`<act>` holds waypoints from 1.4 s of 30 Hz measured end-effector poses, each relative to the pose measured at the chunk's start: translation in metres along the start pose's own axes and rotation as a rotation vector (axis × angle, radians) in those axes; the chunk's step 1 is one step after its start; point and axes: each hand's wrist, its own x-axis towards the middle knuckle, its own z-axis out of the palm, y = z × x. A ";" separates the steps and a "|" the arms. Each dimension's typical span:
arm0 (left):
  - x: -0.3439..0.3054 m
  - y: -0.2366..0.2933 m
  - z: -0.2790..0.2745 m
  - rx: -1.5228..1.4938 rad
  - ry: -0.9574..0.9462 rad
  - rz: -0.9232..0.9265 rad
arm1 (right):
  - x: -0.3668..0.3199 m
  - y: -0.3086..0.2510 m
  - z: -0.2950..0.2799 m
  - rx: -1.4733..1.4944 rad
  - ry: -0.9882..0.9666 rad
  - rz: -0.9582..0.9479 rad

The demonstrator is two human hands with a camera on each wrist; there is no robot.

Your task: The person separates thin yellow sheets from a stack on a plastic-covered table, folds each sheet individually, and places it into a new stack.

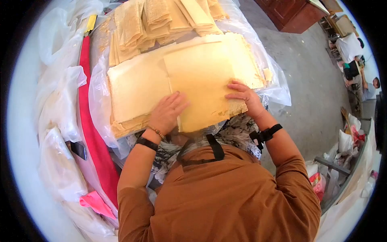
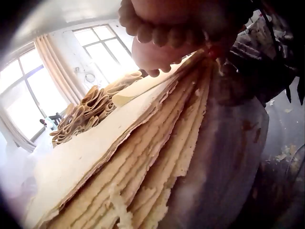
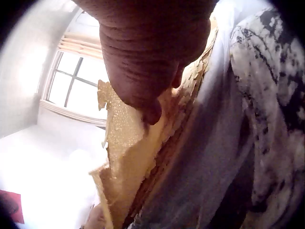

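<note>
A stack of thin, pale yellow food sheets (image 1: 137,86) with ragged edges, resembling tofu skin, lies in front of the person. A deeper yellow sheet (image 1: 201,84) lies over the middle of it, its near end reaching the lap. My left hand (image 1: 167,111), slightly blurred, has its fingers stretched toward this sheet's left edge. On the right edge lie the fingers of my right hand (image 1: 246,99), slightly bent. In the left wrist view, the layered edges of the stack (image 2: 143,157) fan out below the hand. The right wrist view shows fingers against a bumpy sheet (image 3: 126,138).
Folded sheets (image 1: 161,20) are piled behind the stack. Clear plastic (image 1: 278,80) covers the table around it. A red strip (image 1: 90,109) runs along the left, near a phone (image 1: 78,150) and a pink cloth (image 1: 96,203). Other people (image 1: 369,88) sit far right.
</note>
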 end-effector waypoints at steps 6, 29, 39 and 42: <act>0.011 -0.012 0.012 -0.612 0.201 -0.213 | 0.008 -0.011 -0.006 0.076 0.008 0.030; 0.071 -0.014 0.024 -0.165 0.253 -0.980 | 0.056 -0.028 0.030 -0.533 -0.012 -0.029; 0.067 -0.038 0.015 0.028 0.156 -0.085 | 0.079 -0.007 -0.008 -0.472 -0.067 -0.064; 0.048 -0.037 -0.029 -0.440 -0.103 -0.408 | 0.063 -0.010 -0.027 -0.002 -0.076 0.284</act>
